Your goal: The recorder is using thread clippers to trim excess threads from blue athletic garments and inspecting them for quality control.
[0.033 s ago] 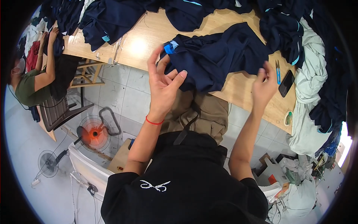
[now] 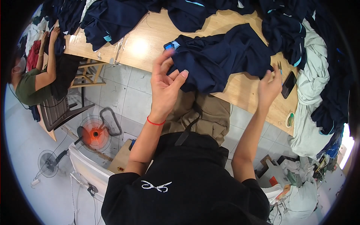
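A navy garment (image 2: 210, 56) lies bunched on the wooden table in front of me, with its near edge over the table's edge. A bright blue and pale blue patch (image 2: 171, 46) shows at its left corner. My left hand (image 2: 165, 82) is at this corner, palm showing, its fingers loosely bent and apart, the raised index finger by the patch. At the garment's right end, my right hand (image 2: 270, 88) reaches over the blue thread snips (image 2: 279, 66). The fingers cover most of the handles, and only the blades and a bit of blue show. Whether they grip the snips is unclear.
Right of the snips lie a black phone (image 2: 288, 84) and a small round dish (image 2: 290, 119). Navy garments (image 2: 112, 20) and pale cloth (image 2: 314, 52) heap around the table (image 2: 247, 87). At far left another person (image 2: 35, 80) works. An orange fan (image 2: 96, 134) stands below left.
My right hand has moved right, from beside the garment's end onto the snips' handles. My left index finger has shifted slightly by the blue patch; the garment stays in place.
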Motion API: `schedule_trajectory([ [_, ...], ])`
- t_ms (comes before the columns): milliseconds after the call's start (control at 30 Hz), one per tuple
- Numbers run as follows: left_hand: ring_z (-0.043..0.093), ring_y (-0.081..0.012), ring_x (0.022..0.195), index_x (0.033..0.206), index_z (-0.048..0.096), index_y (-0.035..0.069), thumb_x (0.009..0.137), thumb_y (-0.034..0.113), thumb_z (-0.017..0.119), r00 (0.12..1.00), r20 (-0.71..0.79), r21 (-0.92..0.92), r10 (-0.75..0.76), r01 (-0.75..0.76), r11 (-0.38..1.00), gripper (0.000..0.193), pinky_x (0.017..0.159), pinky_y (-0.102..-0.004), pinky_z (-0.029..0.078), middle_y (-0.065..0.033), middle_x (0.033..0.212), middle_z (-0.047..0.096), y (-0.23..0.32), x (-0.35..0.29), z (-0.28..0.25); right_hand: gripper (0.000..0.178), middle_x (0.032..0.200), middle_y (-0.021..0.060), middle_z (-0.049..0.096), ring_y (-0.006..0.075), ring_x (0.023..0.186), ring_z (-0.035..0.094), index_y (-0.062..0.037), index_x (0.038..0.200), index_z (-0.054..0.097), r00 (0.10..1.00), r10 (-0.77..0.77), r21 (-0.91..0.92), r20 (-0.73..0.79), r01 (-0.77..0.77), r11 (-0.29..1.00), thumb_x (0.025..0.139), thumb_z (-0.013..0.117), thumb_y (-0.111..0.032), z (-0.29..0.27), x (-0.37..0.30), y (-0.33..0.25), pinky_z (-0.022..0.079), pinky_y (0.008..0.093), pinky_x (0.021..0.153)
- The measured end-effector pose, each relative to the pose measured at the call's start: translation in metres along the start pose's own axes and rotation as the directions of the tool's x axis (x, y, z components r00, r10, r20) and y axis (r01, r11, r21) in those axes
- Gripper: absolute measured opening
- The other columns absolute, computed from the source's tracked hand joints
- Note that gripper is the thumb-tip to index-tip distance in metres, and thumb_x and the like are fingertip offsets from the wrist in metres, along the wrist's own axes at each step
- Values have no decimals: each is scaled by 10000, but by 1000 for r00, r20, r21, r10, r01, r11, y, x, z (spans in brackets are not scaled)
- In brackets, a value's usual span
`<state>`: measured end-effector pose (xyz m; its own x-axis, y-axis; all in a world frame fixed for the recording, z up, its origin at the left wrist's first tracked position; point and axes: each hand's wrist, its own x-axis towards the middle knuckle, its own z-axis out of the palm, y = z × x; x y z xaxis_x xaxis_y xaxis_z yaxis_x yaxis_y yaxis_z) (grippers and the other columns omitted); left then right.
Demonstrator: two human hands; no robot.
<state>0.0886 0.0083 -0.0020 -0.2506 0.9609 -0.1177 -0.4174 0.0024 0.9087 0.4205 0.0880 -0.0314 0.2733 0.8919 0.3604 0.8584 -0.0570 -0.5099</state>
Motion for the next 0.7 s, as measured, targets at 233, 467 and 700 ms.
schedule_trajectory([
  [233, 652, -26, 840, 1404, 684, -17, 1038, -44, 684, 977, 4, -96, -215, 214, 972, 366, 779, -213, 578, 1, 1016, 714, 8, -2, 4, 521, 1393, 347, 648, 483, 1311, 619, 105, 1410, 620, 984, -145, -398, 107, 176, 900, 891, 575, 109, 29, 17, 101, 492, 504, 1115],
  [467, 663, -46, 888, 1494, 594, -44, 948, -144, 712, 991, 34, -71, -131, 133, 989, 568, 839, -251, 642, -87, 1296, 711, 23, 0, 7, 541, 1437, 325, 626, 500, 1292, 608, 90, 1408, 627, 997, -74, -363, -8, 66, 930, 867, 607, 81, 31, 15, 79, 487, 526, 1099],
  [700, 654, -53, 892, 1489, 606, -44, 934, -153, 720, 986, 41, -57, -162, 164, 985, 577, 812, -235, 638, -95, 1329, 697, 22, 0, 2, 494, 1333, 297, 658, 477, 1211, 632, 45, 1417, 647, 992, 30, -561, 119, 42, 827, 925, 640, -1, 28, 18, 77, 514, 543, 1037],
])
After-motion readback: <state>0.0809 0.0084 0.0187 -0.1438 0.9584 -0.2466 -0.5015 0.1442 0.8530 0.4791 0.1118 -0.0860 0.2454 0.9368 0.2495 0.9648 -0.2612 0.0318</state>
